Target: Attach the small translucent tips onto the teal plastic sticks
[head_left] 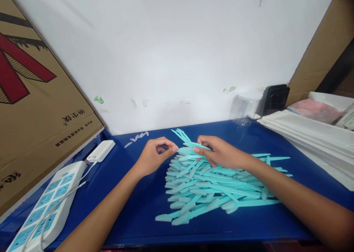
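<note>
A large heap of turquoise eyebrow razors [210, 185] with pale, translucent blade ends lies on the blue table, most blade ends facing left. Above the heap's far side, my right hand [218, 152] is closed around a few of these razors. My left hand [157, 154] pinches with thumb and forefinger at the pale tip of a razor [184, 150] held by the right. Whether a separate cover sits between those fingertips is too small to tell. Behind my hands lies a small group of razors [181, 135]. Several small pale pieces [136, 137] lie at the back left.
On the left are a white power strip [49, 204] with cables, a white adapter [101, 151] and a large cardboard box [41, 108]. A clear jar [245, 110], a black object [276, 99] and stacked white trays [309, 130] stand at the right. A white wall [166, 53] closes the back.
</note>
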### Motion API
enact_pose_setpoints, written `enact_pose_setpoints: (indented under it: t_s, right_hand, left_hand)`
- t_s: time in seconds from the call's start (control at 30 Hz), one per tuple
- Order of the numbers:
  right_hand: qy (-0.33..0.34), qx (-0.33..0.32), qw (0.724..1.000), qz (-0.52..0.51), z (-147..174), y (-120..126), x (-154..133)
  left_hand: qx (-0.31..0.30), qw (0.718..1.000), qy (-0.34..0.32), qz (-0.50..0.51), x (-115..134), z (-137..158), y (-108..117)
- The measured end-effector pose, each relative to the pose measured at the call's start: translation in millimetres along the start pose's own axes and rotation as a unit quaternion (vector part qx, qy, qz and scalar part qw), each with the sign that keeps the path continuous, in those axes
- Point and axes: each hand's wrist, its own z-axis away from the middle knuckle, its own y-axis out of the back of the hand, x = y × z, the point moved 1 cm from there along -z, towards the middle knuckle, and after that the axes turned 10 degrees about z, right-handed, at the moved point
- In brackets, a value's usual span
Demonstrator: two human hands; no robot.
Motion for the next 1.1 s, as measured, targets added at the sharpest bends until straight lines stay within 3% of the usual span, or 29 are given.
enact_pose_setpoints:
  t_s: [0.5, 0.67, 0.73, 0.83, 0.97, 1.1]
  right_hand:
    - [0.015, 0.081, 0.992, 0.094, -2, 6, -3]
    - [0.017, 0.116, 0.988, 0.096, 0, 10, -5]
    - [0.016, 0.137, 0.987, 0.088, 0, 10, -4]
    - [0.01, 0.168, 0.984, 0.066, -1, 12, -3]
    - [-0.013, 0.189, 0.981, 0.039, -3, 13, 2]
    - [-0.028, 0.188, 0.98, 0.061, -5, 13, 9]
  left_hand:
    - [0.01, 0.999, 0.019, -0.024, -4, -1, 5]
    - [0.043, 0.991, -0.014, -0.13, -6, -3, 17]
    - [0.067, 0.967, -0.033, -0.243, -9, -5, 29]
    - [0.101, 0.888, -0.031, -0.447, -21, -6, 56]
    - [0.13, 0.797, 0.064, -0.587, -46, -5, 101]
    - [0.121, 0.785, 0.124, -0.595, -66, -4, 128]
